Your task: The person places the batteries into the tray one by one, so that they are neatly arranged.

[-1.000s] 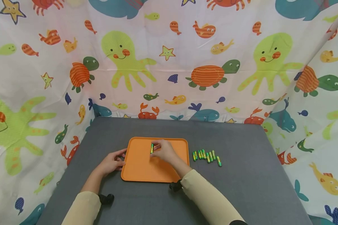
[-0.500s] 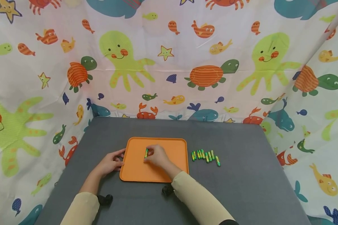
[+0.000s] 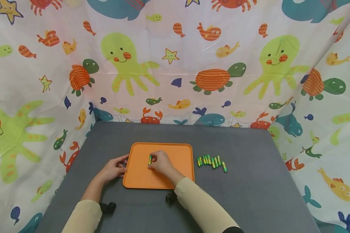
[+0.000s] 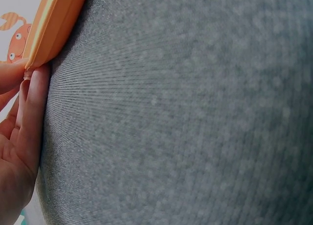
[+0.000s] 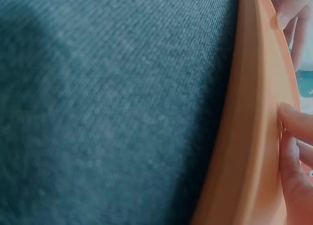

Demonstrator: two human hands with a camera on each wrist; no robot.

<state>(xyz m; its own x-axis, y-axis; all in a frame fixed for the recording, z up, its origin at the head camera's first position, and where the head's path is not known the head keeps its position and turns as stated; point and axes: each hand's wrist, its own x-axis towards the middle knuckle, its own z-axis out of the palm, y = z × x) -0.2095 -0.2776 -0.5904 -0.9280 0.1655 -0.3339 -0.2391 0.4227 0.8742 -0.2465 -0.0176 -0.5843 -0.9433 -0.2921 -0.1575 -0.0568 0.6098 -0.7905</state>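
Note:
My right hand (image 3: 162, 162) pinches a small green-and-yellow battery (image 3: 150, 160) between thumb and fingers over the left half of the orange tray (image 3: 172, 183). The battery points away from me and sits low, at or just above the tray's floor; the exact contact cannot be told. At the tray's left edge, my left hand (image 3: 112, 169) grips the rim. In the left wrist view, the thumb and fingers (image 4: 39, 88) meet at the tray's rim (image 4: 58, 29). The right wrist view shows the right fingertips (image 5: 288, 112) down inside the tray, with the battery mostly hidden.
Several more batteries (image 3: 213, 163) lie in an uneven row on the grey table (image 3: 250, 194), right of the tray. A curtain (image 3: 175, 97) printed with sea animals stands behind the table and along both sides.
My right hand has moved left and lower over the tray with the battery, then nearly stopped. The left hand stays at the tray's edge. The camera view has shifted slightly.

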